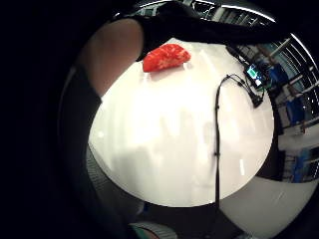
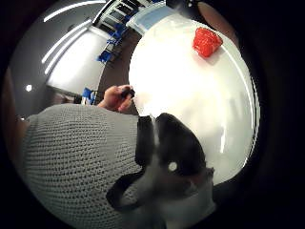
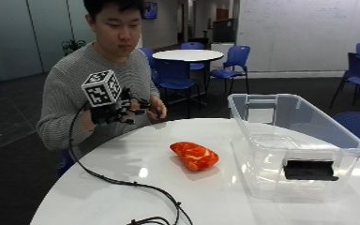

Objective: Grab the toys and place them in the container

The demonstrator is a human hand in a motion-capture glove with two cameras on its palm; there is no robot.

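A red-orange plush toy point(image 3: 194, 155) lies in the middle of the round white table point(image 3: 123, 192), a little left of a clear plastic container point(image 3: 292, 140), which looks empty. My gloved right hand point(image 3: 110, 111) is raised above the table's far left edge, well away from the toy, with relaxed fingers holding nothing. The person's bare left hand point(image 3: 157, 107) hovers next to its fingertips. In the palm views the toy point(image 1: 166, 57) point(image 2: 206, 41) lies far off on the table point(image 1: 174, 149), and the bare hand point(image 2: 116, 98) pinches something small and black.
The container has a black handle point(image 3: 310, 169) on its near end. Behind the person stand blue chairs point(image 3: 236, 61) and another round table point(image 3: 187, 55). Bare tabletop stretches between my hand and the toy.
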